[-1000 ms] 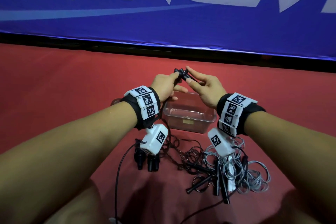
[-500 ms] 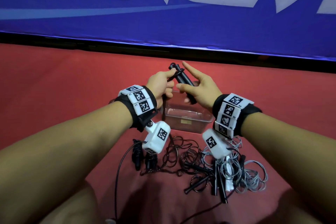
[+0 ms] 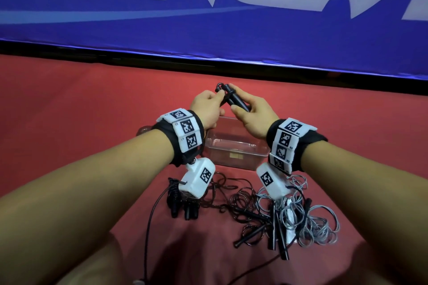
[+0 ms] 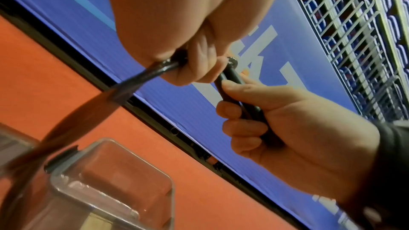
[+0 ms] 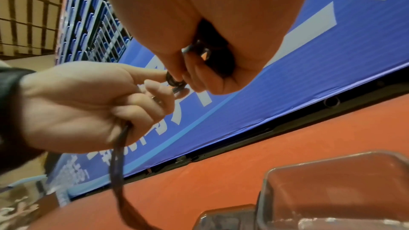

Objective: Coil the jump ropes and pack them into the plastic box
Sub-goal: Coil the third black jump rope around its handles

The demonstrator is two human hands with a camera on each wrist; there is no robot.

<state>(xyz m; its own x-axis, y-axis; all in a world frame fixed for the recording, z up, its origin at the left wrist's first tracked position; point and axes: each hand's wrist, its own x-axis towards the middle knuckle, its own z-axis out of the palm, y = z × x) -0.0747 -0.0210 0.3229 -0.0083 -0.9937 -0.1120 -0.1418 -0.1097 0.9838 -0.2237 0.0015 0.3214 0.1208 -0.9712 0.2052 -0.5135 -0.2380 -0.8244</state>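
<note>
Red floor (image 3: 69,104), blue banner (image 3: 208,30) behind. Clear box (image 3: 234,157) holding nothing visible. Above it, left hand (image 3: 206,111) gripping rope (image 4: 141,74), right hand (image 3: 252,120) wrapped round handles (image 3: 236,99).

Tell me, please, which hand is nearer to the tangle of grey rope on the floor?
The right. The right hand is raised beyond the box, on the same side as the grey rope; the left hand is level with it but farther over to the left.
</note>
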